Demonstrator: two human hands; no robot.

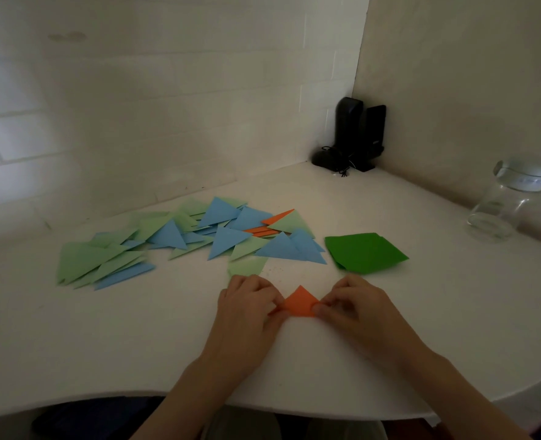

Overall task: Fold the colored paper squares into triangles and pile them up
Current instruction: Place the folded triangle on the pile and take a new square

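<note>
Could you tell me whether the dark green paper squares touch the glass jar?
Apart: the head view shows bare white table between the dark green paper squares and the glass jar.

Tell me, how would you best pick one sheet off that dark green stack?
Pinch the corner of the top sheet of the green stack that points right, coming from the right. The sheets lie flat and fanned, so that corner sticks out free.

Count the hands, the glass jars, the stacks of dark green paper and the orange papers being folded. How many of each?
Hands: 2, the left hand and the right hand
Glass jar: 1
Dark green paper stack: 1
Orange paper being folded: 1
Total: 5
</note>
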